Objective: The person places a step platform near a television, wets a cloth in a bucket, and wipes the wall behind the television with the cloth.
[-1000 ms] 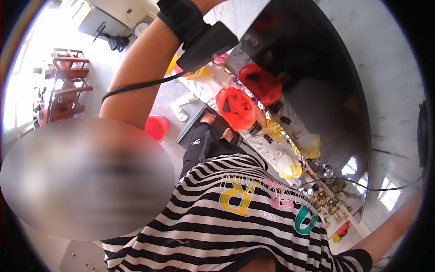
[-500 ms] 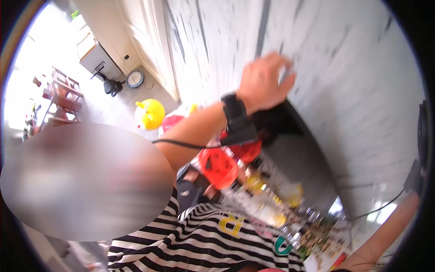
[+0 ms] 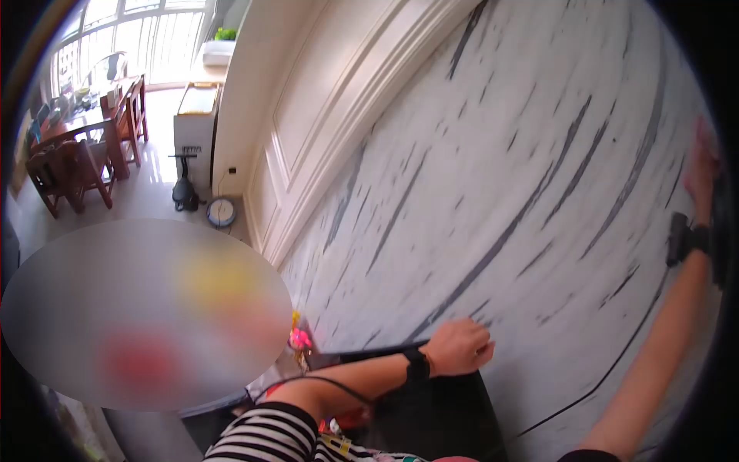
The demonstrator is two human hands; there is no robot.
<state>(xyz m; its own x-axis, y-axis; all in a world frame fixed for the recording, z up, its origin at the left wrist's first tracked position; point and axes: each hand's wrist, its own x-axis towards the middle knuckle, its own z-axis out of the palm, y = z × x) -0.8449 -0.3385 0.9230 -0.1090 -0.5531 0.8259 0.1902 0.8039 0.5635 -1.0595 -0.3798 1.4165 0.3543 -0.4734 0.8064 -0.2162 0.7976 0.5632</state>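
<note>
veined marble wall [image 3: 477, 192] behind; left hand [image 3: 460, 346], fingers folded in, partly blocks black television [image 3: 439, 412]; blurred right hand [image 3: 700, 171], grip unclear.

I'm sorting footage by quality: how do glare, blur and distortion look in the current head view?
Head view: the far window is washed out white; wide-angle bending and dark corners frame the scene; a blurred oval hides detail at lower left; the left hand reads clearer than the right hand, near the dark edge.

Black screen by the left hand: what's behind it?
A dark-streaked wall shows beyond the black screen. Whatever lies directly behind it is covered and can't be seen.
</note>
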